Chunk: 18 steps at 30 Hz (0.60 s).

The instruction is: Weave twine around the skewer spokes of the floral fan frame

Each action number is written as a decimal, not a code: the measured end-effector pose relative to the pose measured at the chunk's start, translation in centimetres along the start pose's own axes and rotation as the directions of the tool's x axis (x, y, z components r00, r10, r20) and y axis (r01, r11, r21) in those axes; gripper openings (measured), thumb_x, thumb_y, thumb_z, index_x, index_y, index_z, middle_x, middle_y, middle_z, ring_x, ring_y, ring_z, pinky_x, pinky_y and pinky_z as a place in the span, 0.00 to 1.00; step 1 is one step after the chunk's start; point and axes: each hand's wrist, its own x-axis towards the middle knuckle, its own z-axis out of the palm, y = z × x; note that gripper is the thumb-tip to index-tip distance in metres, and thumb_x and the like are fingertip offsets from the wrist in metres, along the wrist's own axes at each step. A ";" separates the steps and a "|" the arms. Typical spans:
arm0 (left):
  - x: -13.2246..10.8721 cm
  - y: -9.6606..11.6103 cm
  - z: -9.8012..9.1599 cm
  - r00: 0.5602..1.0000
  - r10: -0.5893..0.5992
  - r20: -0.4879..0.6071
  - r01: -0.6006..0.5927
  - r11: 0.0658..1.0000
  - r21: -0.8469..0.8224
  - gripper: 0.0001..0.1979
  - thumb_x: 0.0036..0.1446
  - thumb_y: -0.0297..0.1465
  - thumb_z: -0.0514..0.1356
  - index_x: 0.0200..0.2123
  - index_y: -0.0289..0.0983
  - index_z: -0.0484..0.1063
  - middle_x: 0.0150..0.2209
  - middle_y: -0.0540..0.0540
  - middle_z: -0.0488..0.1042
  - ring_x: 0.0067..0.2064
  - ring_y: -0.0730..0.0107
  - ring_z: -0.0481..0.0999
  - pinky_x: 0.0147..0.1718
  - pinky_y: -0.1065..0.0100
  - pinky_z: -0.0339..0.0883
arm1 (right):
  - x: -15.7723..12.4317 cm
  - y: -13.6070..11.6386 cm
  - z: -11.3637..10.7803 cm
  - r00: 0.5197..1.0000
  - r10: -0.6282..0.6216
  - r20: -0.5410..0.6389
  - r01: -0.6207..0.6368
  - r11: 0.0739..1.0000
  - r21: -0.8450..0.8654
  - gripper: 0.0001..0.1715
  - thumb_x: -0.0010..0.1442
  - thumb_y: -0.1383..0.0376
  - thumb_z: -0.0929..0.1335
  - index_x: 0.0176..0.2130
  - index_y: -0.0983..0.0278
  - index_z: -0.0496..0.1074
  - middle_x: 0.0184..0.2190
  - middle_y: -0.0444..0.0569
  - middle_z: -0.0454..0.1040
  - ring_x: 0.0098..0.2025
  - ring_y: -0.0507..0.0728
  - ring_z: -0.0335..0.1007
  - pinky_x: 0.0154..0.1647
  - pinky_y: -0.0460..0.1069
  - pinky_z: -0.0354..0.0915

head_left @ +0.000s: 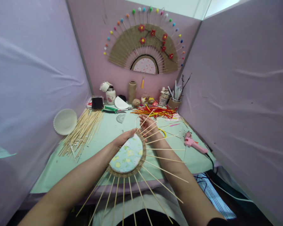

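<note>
Low and just short of the middle of the view, a half-round fan panel (128, 155) in pale blue floral cloth was held up over the near edge of the bench (103, 141). Its long, straight edge was turned toward 10 o'clock, so that its long axis ran from about 1 o'clock down to 7. From its woven rim (143, 150), thin wooden sticks (165, 149) were spread from 1 o'clock round through 4 to 7.

The panel's upper end was gripped by the left hand (125, 138), the nearer of the two: the thumb was laid along the front, and the other fingers were mostly hidden behind.

The right hand (149, 127) was placed just past that end, at 1 o'clock from the panel, with the uppermost sticks crossing in front of it. Its fingers were bent and drawn close together; whether anything was pinched between them could not be told.

From the right hand, red and orange pipe cleaners (159, 112) were seen at 1 o'clock and a pink glue gun (195, 143) at 4. Loose sticks (85, 130) were heaped at 9 o'clock.
</note>
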 end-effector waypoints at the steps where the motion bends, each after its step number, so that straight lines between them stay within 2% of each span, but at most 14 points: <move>1: 0.0 0.0 0.1 1.000 -0.002 -0.008 0.002 1.000 0.003 0.20 0.47 0.40 0.69 0.39 0.35 0.71 0.41 0.41 0.79 0.41 0.58 0.80 0.42 0.60 0.71 | 0.1 -0.6 -0.4 1.000 -0.010 0.006 0.010 1.000 0.022 0.15 0.48 0.72 0.74 0.36 0.62 0.69 0.30 0.41 0.78 0.24 0.46 0.71 0.22 0.40 0.68; 5: -0.1 -0.1 0.5 0.999 -0.022 -0.031 0.022 1.000 0.016 0.17 0.48 0.37 0.69 0.36 0.34 0.71 0.42 0.40 0.79 0.42 0.57 0.80 0.43 0.60 0.71 | 0.2 -3.1 -1.6 0.999 -0.043 0.027 0.038 0.987 0.158 0.11 0.51 0.73 0.72 0.34 0.62 0.69 0.27 0.39 0.76 0.16 0.42 0.57 0.15 0.37 0.59; 9: -0.1 -0.2 0.3 0.997 -0.060 -0.049 0.061 0.998 0.027 0.17 0.47 0.37 0.70 0.36 0.34 0.72 0.41 0.39 0.79 0.42 0.56 0.80 0.44 0.59 0.70 | -0.2 -4.7 -2.0 0.998 -0.068 -0.009 0.069 0.979 0.194 0.07 0.55 0.72 0.69 0.34 0.63 0.69 0.27 0.37 0.75 0.15 0.41 0.49 0.14 0.37 0.55; 14: 0.1 -0.3 -0.3 0.999 -0.050 -0.012 0.050 0.999 0.016 0.17 0.48 0.36 0.69 0.38 0.34 0.72 0.42 0.39 0.79 0.42 0.56 0.80 0.44 0.58 0.70 | -0.7 -5.1 -1.8 0.979 -0.202 -0.022 0.202 0.961 0.191 0.07 0.57 0.74 0.66 0.34 0.62 0.69 0.31 0.38 0.77 0.15 0.42 0.49 0.16 0.37 0.56; 18: 0.1 -0.4 -0.5 0.999 -0.031 -0.015 0.032 0.999 0.020 0.14 0.52 0.36 0.66 0.38 0.34 0.71 0.42 0.38 0.78 0.42 0.56 0.80 0.44 0.57 0.70 | -0.8 -5.1 -1.7 0.980 -0.195 -0.045 0.200 0.938 0.284 0.08 0.58 0.75 0.65 0.32 0.62 0.67 0.27 0.37 0.75 0.16 0.42 0.53 0.17 0.38 0.58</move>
